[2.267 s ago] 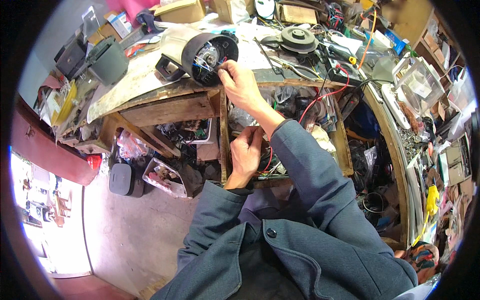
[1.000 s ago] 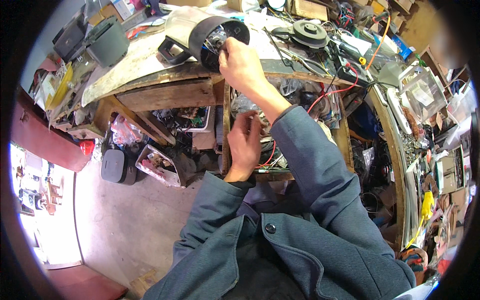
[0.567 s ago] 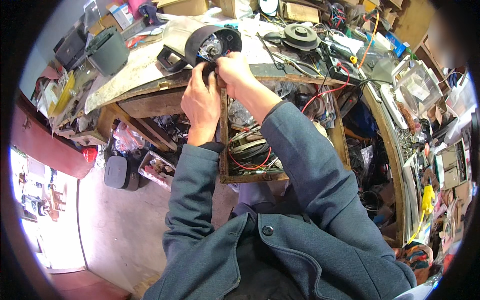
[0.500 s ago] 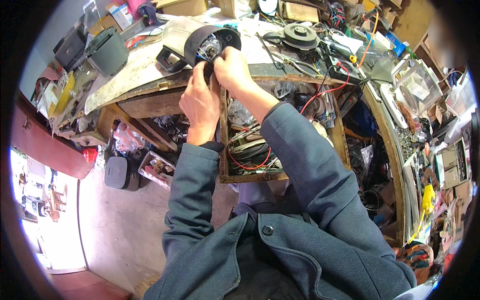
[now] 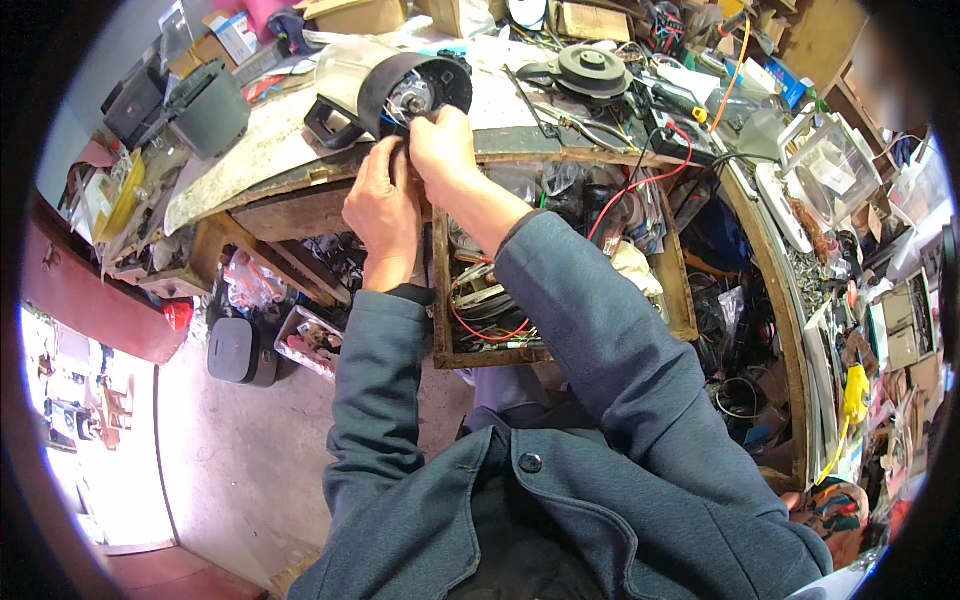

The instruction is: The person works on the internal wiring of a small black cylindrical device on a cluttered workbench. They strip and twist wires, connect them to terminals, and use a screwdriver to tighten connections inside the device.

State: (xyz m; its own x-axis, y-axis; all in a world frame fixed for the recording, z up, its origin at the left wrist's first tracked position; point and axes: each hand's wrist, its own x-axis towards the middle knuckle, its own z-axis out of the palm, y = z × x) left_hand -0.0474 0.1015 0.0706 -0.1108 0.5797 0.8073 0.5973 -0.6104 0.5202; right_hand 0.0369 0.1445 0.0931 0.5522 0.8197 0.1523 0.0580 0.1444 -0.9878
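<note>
– Checking hands first: state?
– Left hand (image 5: 385, 212) and right hand (image 5: 443, 150) curled at the open end of the jug (image 5: 340, 75). Fingertips hidden; can't tell if grasping.
– Jug status?
– On its side, near edge of counter (image 5: 510, 142). Inner parts (image 5: 412, 98) exposed, nothing closed up. Grey disc (image 5: 592, 72) apart, right.

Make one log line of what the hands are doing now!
jug: on its side, wiring exposed | right fingers: at its open end | left fingers: just below | grip: unclear
</note>
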